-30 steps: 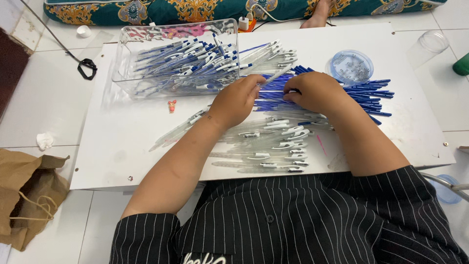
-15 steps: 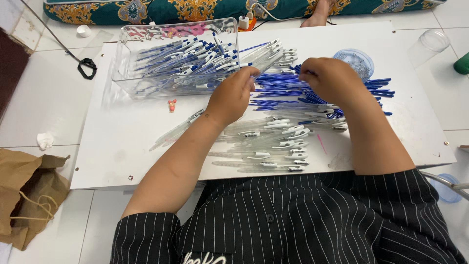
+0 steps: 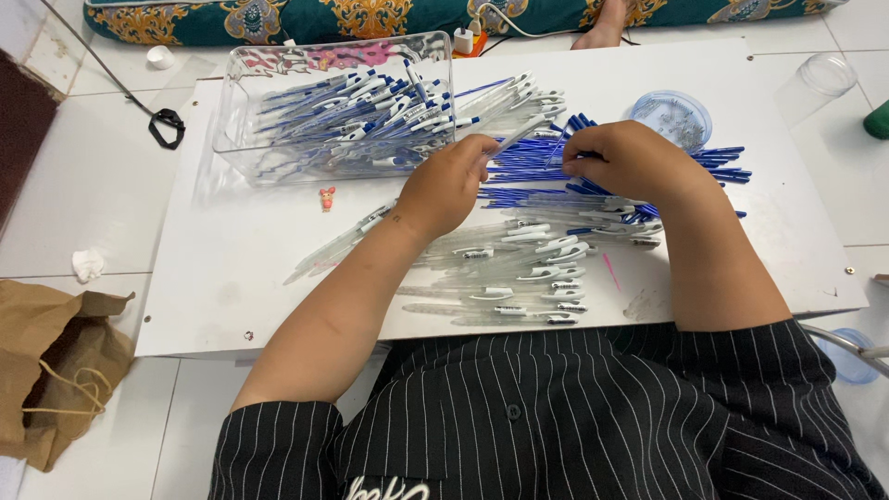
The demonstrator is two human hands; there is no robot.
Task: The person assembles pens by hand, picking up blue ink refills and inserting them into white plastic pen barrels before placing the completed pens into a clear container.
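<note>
My left hand (image 3: 451, 183) is closed around a clear pen barrel (image 3: 517, 137) that sticks out up and to the right. My right hand (image 3: 630, 163) pinches a thin blue refill at its fingertips, over a heap of blue refills (image 3: 546, 174) on the white board (image 3: 231, 250). Several clear pen barrels with white clips (image 3: 528, 268) lie in rows below both hands. A clear plastic bin (image 3: 338, 102) behind my left hand holds many assembled blue and white pens.
A small round clear lid with tiny parts (image 3: 671, 116) sits behind my right hand. A brown paper bag (image 3: 56, 370) lies on the tiled floor at left. A clear cup (image 3: 815, 83) and a black cable loop (image 3: 167, 128) lie near the board.
Both hands have moved up and slightly apart; my right hand lifted from the refill heap with a refill, and my left hand now holds a barrel toward it.
</note>
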